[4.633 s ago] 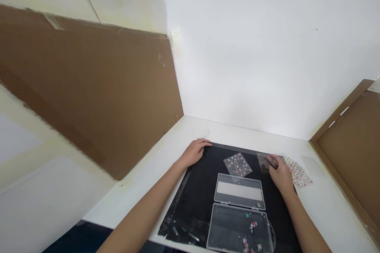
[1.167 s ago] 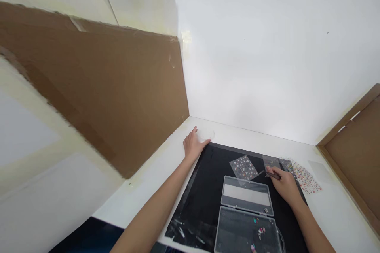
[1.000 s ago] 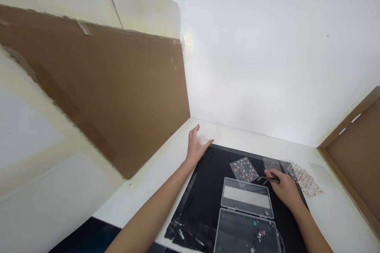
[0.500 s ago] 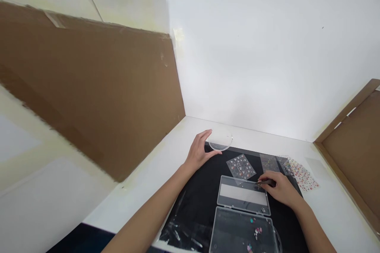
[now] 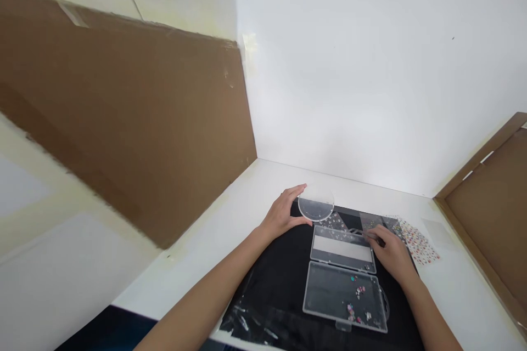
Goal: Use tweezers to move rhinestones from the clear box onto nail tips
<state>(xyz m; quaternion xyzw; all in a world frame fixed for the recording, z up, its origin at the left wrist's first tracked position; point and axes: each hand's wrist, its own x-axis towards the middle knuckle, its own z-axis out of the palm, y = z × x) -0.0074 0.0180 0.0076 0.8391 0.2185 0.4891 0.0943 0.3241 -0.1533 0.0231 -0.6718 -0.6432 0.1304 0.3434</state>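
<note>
My left hand (image 5: 284, 214) grips a clear round disc (image 5: 316, 209) by its left edge, thumb below and fingers above, raised over the far edge of the black mat. A slim dark pair of tweezers (image 5: 373, 237) is pinched in my right hand (image 5: 387, 249), at the upper right corner of an open clear plastic case (image 5: 346, 293). The case lies flat on the mat, its lid (image 5: 343, 248) folded away from me with a white strip across it. Small colourful charms (image 5: 360, 290) are scattered in the near half.
Sticker sheets lie along the far side: one (image 5: 335, 223) partly hidden by the disc and case, and a red-dotted one (image 5: 420, 244) at right. The black mat (image 5: 275, 290) covers the white table (image 5: 230, 214). Cardboard panels stand left (image 5: 135, 115) and right (image 5: 494, 208).
The open case has slid away from me and slightly right, now overlapping the sticker sheet. The disc in my left hand has moved right and a little nearer. My right hand has shifted slightly up and right.
</note>
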